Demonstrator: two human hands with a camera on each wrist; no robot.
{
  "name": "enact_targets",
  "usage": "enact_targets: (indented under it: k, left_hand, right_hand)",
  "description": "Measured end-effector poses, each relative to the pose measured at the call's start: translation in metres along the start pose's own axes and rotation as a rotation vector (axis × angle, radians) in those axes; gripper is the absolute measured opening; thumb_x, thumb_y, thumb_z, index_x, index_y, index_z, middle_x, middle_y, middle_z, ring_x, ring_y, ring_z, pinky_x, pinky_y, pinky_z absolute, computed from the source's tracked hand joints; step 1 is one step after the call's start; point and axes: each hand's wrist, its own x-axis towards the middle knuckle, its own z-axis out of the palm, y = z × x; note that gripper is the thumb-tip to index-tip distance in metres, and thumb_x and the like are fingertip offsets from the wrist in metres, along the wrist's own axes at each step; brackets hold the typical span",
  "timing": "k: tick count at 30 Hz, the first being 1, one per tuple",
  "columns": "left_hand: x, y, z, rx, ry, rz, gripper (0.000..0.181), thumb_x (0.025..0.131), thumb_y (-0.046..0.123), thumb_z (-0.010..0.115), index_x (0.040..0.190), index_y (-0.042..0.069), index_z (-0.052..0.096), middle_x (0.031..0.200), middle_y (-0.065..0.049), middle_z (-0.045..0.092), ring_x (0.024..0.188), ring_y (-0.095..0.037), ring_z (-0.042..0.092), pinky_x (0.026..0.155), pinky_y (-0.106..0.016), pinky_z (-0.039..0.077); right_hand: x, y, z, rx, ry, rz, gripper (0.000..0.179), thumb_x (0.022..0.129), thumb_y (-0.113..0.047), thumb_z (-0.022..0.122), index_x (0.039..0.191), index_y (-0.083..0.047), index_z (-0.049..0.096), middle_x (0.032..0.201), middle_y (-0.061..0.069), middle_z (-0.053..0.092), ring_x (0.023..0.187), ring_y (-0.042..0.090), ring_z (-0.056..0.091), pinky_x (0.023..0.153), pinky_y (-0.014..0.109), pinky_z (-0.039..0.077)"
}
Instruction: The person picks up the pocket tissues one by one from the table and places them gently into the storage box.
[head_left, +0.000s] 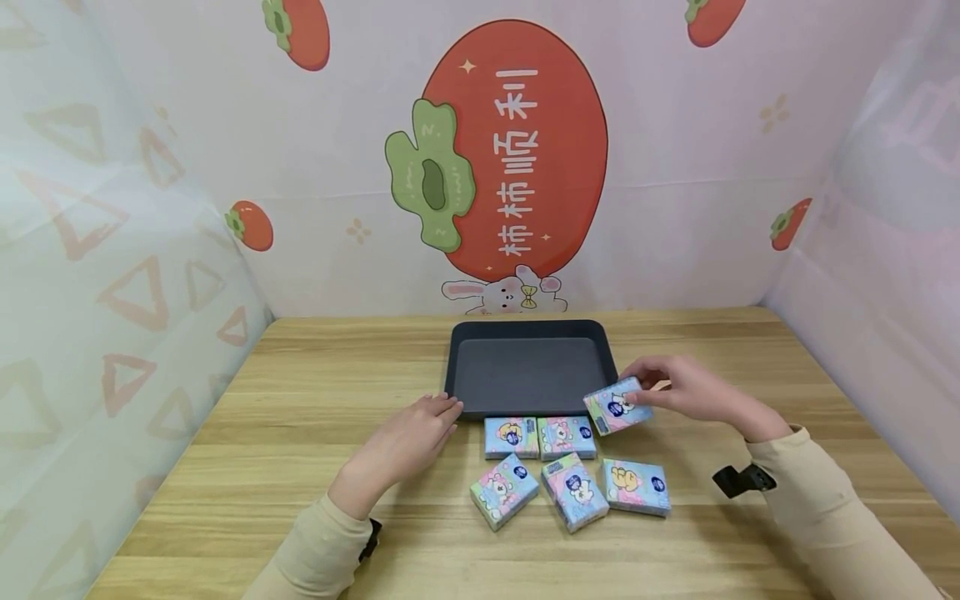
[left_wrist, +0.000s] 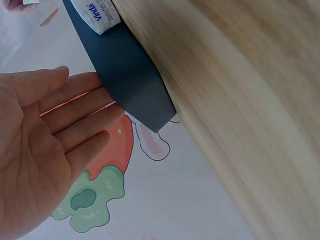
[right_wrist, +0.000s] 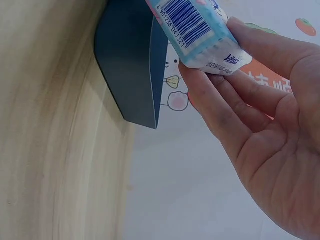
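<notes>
**One little pack (head_left: 615, 407) in the right hand (head_left: 686, 387), by the dark tray (head_left: 534, 375)**

Two neat packs (head_left: 512, 438) sit side by side along the tray's front wall. They look lined up on purpose, straight with the tray. Three loose packs (head_left: 575, 492) lie nearer the person on the wooden table (head_left: 337, 358), two of them turned crooked.

The little pack is tipped near the tray's front right corner; I cannot tell if it touches the tray. It is held by one end, maybe so the other end sticks out free.

The right hand pinches it, thumb on one side and fingers on the other, only as wide apart as the pack. The left hand (head_left: 408, 437) holds nothing. Its fingers are nearly straight, and their tips seem to touch the tray's front left corner, perhaps to steady it.
</notes>
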Motion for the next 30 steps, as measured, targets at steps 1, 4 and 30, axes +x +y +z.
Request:
enact_targets:
  k: [1,4,30]
  left_hand:
    - [0.000,0.000,0.000,0.002,-0.002,-0.001,0.033,0.097,0.017,0.053,0.124,-0.001,0.061,0.129,-0.016,0.060,0.122,-0.031,0.055,0.107,-0.043,0.043]
    - [0.000,0.000,-0.001,0.000,-0.008,-0.004,0.034,0.097,0.017,0.053,0.125,-0.001,0.060,0.129,-0.016,0.059,0.122,-0.030,0.055,0.107,-0.043,0.043]
    - [-0.002,0.000,0.000,0.013,0.005,0.009,0.033,0.097,0.017,0.054,0.124,-0.001,0.061,0.128,-0.015,0.060,0.121,-0.029,0.056,0.106,-0.043,0.044]
  right_hand:
    - [0.001,0.000,-0.001,-0.005,0.004,-0.008,0.029,0.088,-0.028,0.068,0.108,-0.008,0.066,0.089,-0.003,0.065,0.080,0.008,0.058,0.069,0.025,0.056]
    - [0.005,0.000,-0.003,-0.009,0.017,-0.009,0.028,0.088,-0.028,0.068,0.108,-0.009,0.067,0.089,-0.003,0.065,0.080,0.008,0.059,0.071,0.027,0.057]
    - [0.045,-0.009,-0.017,-0.079,0.022,0.038,0.034,0.085,-0.033,0.071,0.110,-0.010,0.067,0.091,-0.001,0.065,0.083,0.014,0.058,0.077,0.029,0.053]
